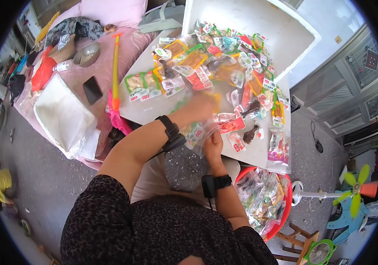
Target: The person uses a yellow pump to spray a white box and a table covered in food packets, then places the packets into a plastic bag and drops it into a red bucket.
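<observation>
My left hand [195, 107] is smeared by motion over the near part of the white table [142, 111], beside small snack packets; its fingers cannot be made out. Close to the table's front edge, my right hand [213, 143] is closed on the rim of a clear plastic bag [199, 138], which has some packets inside. A red and white packet [231, 123] lies just beyond my right hand, with a dark-coloured packet [250, 134] to its right. Green-edged packets [142, 85] lie at the table's left, and a red-labelled packet [199, 79] lies farther back.
A white foam box [297, 33] lies tipped at the table's back, packets spilling from it. Filled bags sit in a red basket [290, 201] at lower right. On the pink bed left are a phone [92, 90], a metal bowl [87, 54] and a foam lid [63, 115].
</observation>
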Motion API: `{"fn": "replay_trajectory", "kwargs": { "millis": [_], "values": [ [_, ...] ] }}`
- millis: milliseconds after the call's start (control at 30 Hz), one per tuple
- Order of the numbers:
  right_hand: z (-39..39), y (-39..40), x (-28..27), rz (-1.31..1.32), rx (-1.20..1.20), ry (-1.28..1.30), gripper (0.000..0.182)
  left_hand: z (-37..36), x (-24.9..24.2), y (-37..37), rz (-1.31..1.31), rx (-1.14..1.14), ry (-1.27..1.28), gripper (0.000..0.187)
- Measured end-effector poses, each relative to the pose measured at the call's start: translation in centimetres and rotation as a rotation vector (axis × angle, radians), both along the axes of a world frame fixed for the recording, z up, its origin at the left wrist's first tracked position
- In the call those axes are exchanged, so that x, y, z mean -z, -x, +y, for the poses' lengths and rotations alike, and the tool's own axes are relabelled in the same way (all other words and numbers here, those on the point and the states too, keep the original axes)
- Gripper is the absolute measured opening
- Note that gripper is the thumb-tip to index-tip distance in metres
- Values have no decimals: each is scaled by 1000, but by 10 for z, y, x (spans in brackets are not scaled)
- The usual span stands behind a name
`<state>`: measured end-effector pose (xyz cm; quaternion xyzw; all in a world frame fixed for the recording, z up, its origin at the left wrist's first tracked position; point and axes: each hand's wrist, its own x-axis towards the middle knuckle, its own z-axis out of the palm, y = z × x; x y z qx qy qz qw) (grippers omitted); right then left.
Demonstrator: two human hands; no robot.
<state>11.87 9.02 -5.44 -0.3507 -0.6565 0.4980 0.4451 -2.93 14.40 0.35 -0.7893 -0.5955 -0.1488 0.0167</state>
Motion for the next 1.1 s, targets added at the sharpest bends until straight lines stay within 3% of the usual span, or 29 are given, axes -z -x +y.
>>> {"fn": "replay_trajectory", "kwargs": {
  "millis": [100, 200, 300, 500, 600, 700, 800, 900, 1000, 1100],
  "values": [
    [1, 0, 6, 17, 2, 0, 24, 4, -10, 4, -129, 64, -116, 21],
    [1, 0, 11, -30, 42, -78, 20, 23, -18, 21, -183, -146, -306, 37],
    [-2, -1, 3, -75, 57, -126, 17, 41, -31, 43, -21, -357, -129, 58],
    [-1, -1, 6, -105, 50, -152, 17, 80, -29, 56, -77, -431, -14, 73],
    [-4, -1, 3, -107, 76, -179, 16, 86, -28, 48, -65, -356, 178, 74],
    [-4, 1, 1, -127, 87, -235, 14, 88, -28, 33, -231, -191, 234, 72],
    [-4, 2, 2, -116, 81, -226, 13, 82, -33, 12, -191, -66, 215, 63],
    [-3, 0, 10, -108, 68, -175, 14, 92, -30, 11, -453, -32, 189, 51],
    [-3, 1, 17, -64, 53, -162, 17, 119, -3, 31, -341, -156, -58, 44],
    [-4, 1, 8, -58, 39, -215, 20, 131, 3, 52, 18, -315, -94, 43]
  ]
}}
